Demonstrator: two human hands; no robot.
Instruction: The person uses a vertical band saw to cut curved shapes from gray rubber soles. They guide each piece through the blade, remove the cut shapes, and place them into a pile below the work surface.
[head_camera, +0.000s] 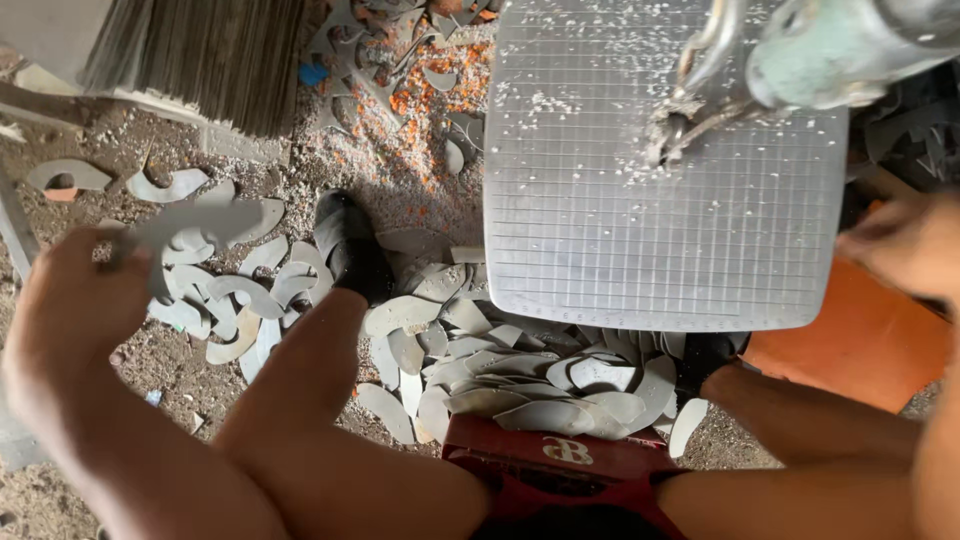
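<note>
My left hand (70, 300) is at the left, blurred, gripping a flat grey cut-out piece (185, 225) that sticks out to the right of the fingers. My right hand (905, 245) is at the right edge, blurred, beside the grey gridded machine table (660, 200); whether it holds anything is unclear. Above that table hangs a green machine head (830, 45) with a metal cutter part (690, 110), and white chips lie scattered on the grid.
Several grey curved offcuts (500, 380) lie piled on the dirt floor between my knees and to the left (240, 290). A black shoe (350, 245) rests on the floor. A red crate (560, 460) is under me, an orange sheet (860, 340) at right, stacked boards (200, 50) top left.
</note>
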